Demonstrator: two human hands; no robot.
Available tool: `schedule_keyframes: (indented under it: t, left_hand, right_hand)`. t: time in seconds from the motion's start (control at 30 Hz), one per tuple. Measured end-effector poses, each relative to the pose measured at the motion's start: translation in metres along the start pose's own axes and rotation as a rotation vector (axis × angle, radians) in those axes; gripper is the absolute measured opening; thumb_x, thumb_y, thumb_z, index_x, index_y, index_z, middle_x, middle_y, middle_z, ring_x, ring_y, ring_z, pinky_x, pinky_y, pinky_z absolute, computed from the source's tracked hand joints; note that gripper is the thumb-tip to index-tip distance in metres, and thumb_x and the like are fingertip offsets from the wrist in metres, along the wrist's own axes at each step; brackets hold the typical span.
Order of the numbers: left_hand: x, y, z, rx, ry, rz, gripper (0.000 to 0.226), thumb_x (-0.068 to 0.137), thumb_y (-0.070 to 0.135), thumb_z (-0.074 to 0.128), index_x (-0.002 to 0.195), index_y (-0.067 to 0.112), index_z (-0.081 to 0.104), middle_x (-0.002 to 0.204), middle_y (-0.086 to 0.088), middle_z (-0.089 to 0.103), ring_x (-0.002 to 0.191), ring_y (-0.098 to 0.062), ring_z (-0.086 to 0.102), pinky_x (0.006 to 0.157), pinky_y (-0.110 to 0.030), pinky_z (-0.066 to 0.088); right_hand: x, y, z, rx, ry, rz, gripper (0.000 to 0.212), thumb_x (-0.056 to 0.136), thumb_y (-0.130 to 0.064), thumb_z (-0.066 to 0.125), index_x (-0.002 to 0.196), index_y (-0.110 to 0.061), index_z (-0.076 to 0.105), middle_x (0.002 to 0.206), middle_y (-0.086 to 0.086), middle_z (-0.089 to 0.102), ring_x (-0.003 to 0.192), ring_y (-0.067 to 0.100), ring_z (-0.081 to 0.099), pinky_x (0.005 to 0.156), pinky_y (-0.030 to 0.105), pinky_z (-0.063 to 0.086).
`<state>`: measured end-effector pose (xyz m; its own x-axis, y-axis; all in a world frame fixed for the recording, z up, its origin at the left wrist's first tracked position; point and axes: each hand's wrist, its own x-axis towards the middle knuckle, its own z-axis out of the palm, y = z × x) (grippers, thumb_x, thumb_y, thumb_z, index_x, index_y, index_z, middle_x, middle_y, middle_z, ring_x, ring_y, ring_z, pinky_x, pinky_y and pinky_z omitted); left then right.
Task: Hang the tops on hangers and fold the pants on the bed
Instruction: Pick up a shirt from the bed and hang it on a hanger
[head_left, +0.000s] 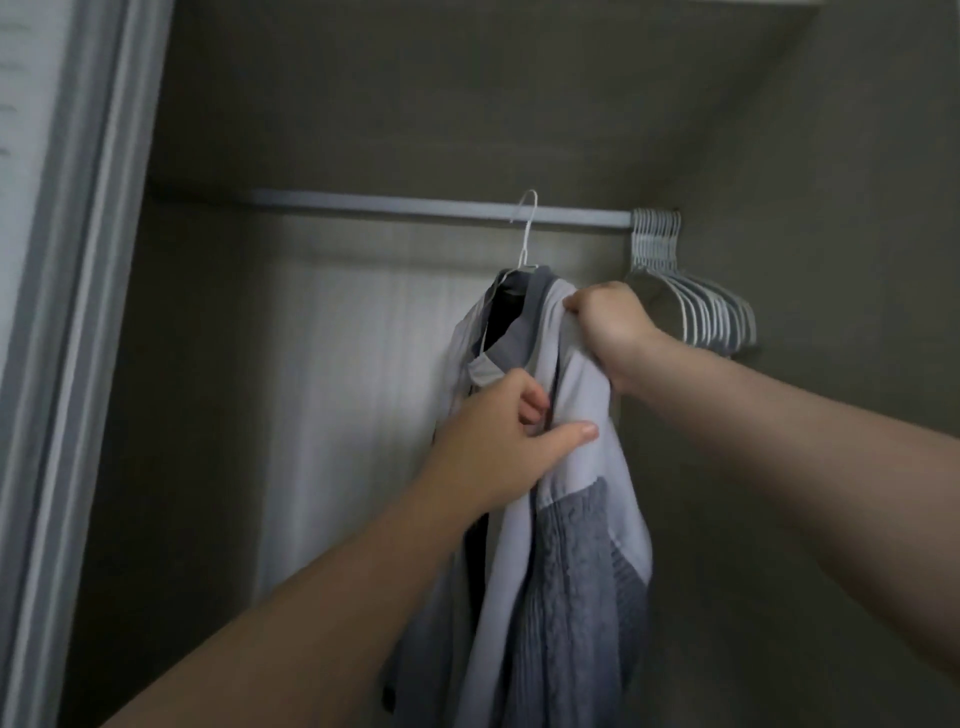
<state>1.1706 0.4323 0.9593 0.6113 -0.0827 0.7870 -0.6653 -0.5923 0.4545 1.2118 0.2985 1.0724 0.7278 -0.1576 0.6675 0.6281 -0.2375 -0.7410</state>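
Note:
A light grey top (571, 395) with darker grey knit sleeves and collar hangs on a white wire hanger (525, 234), whose hook sits at the closet rod (415, 207). My left hand (493, 441) pinches the front edge of the top below the collar, thumb on the pale fabric. My right hand (610, 332) grips the shoulder of the top at the hanger's right end. The lower part of the hanger is hidden inside the garment.
Several white hangers with nothing on them (691, 291) bunch at the right end of the rod against the closet's side wall. A white door frame (78, 312) runs down the left. The closet's back wall is pale and panelled.

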Motion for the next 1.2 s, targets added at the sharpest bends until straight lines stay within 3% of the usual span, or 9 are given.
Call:
schedule_keyframes:
  t: [0.1, 0.17, 0.27, 0.43, 0.63, 0.77, 0.9, 1.0, 1.2]
  left_hand:
    - [0.023, -0.007, 0.012, 0.145, -0.011, -0.014, 0.057, 0.067, 0.075, 0.065, 0.098, 0.028, 0.051, 0.098, 0.008, 0.062, 0.091, -0.015, 0.062, 0.082, -0.046, 0.054]
    - [0.040, -0.018, 0.019, 0.262, -0.018, -0.005, 0.047, 0.079, 0.061, 0.062, 0.104, 0.025, 0.046, 0.103, 0.004, 0.059, 0.094, -0.021, 0.060, 0.084, -0.046, 0.053]
    - [0.068, -0.038, 0.020, 0.384, 0.016, 0.028, 0.021, 0.089, 0.030, 0.054, 0.094, 0.023, 0.035, 0.084, 0.004, 0.049, 0.080, -0.025, 0.055, 0.074, -0.044, 0.053]
    - [0.093, -0.067, 0.003, 0.462, 0.016, -0.003, 0.019, 0.089, 0.022, 0.051, 0.093, 0.025, 0.032, 0.089, -0.002, 0.053, 0.081, -0.032, 0.058, 0.070, -0.041, 0.052]
    - [0.088, -0.096, -0.012, 0.612, -0.063, -0.011, 0.020, 0.094, 0.021, 0.052, 0.103, 0.024, 0.034, 0.105, -0.012, 0.060, 0.083, -0.032, 0.059, 0.073, -0.042, 0.054]
    - [0.073, -0.110, -0.023, 0.733, -0.072, 0.024, 0.017, 0.097, 0.022, 0.049, 0.110, 0.022, 0.037, 0.100, -0.008, 0.058, 0.078, -0.026, 0.054, 0.066, -0.034, 0.043]
    - [0.058, -0.116, -0.048, 0.785, -0.048, -0.011, 0.014, 0.095, 0.020, 0.048, 0.106, 0.018, 0.039, 0.090, -0.006, 0.056, 0.078, -0.031, 0.057, 0.062, -0.034, 0.039]
    - [0.045, -0.117, -0.068, 0.866, -0.034, -0.071, 0.015, 0.093, 0.023, 0.048, 0.094, 0.021, 0.033, 0.078, 0.000, 0.047, 0.070, -0.029, 0.052, 0.057, -0.035, 0.037]
    - [0.024, -0.107, -0.111, 0.948, -0.054, -0.137, 0.016, 0.092, 0.023, 0.053, 0.101, 0.021, 0.040, 0.087, -0.006, 0.059, 0.076, -0.031, 0.061, 0.067, -0.047, 0.056]
  right_hand:
    - [0.045, 0.001, 0.026, 0.023, -0.012, 0.008, 0.015, 0.094, -0.008, 0.051, 0.080, -0.007, 0.057, 0.082, 0.015, 0.057, 0.078, 0.026, 0.057, 0.063, 0.031, 0.043]
    - [0.068, 0.002, 0.042, 0.091, -0.018, 0.032, 0.011, 0.095, -0.010, 0.051, 0.086, -0.008, 0.057, 0.082, 0.013, 0.058, 0.076, 0.028, 0.059, 0.059, 0.028, 0.044]
    - [0.096, 0.004, 0.060, 0.104, -0.035, 0.018, 0.008, 0.095, -0.013, 0.050, 0.102, -0.009, 0.054, 0.081, 0.009, 0.055, 0.066, 0.023, 0.054, 0.053, 0.026, 0.038]
    - [0.125, 0.014, 0.087, 0.174, -0.046, 0.043, 0.016, 0.095, -0.013, 0.048, 0.110, -0.011, 0.053, 0.086, 0.009, 0.055, 0.071, 0.024, 0.055, 0.056, 0.025, 0.038]
    - [0.120, 0.038, 0.115, 0.116, -0.167, 0.019, 0.010, 0.099, -0.012, 0.047, 0.092, -0.008, 0.053, 0.084, 0.011, 0.054, 0.077, 0.024, 0.054, 0.063, 0.026, 0.038]
    - [0.096, 0.044, 0.120, 0.081, -0.204, -0.053, 0.032, 0.097, -0.010, 0.046, 0.066, -0.016, 0.042, 0.061, 0.005, 0.040, 0.051, 0.022, 0.039, 0.040, 0.016, 0.029]
    - [0.063, 0.038, 0.124, -0.194, -0.299, -0.256, 0.018, 0.092, -0.017, 0.054, 0.102, -0.003, 0.058, 0.094, 0.017, 0.063, 0.083, 0.035, 0.063, 0.073, 0.045, 0.059]
    - [0.042, 0.032, 0.129, -0.496, -0.323, -0.333, 0.041, 0.090, -0.034, 0.060, 0.119, -0.008, 0.046, 0.092, 0.010, 0.056, 0.080, 0.029, 0.061, 0.071, 0.040, 0.058]
    - [0.021, 0.016, 0.159, -0.649, -0.210, -0.577, 0.027, 0.095, -0.033, 0.052, 0.093, -0.006, 0.051, 0.068, 0.006, 0.051, 0.068, 0.023, 0.056, 0.064, 0.030, 0.040]
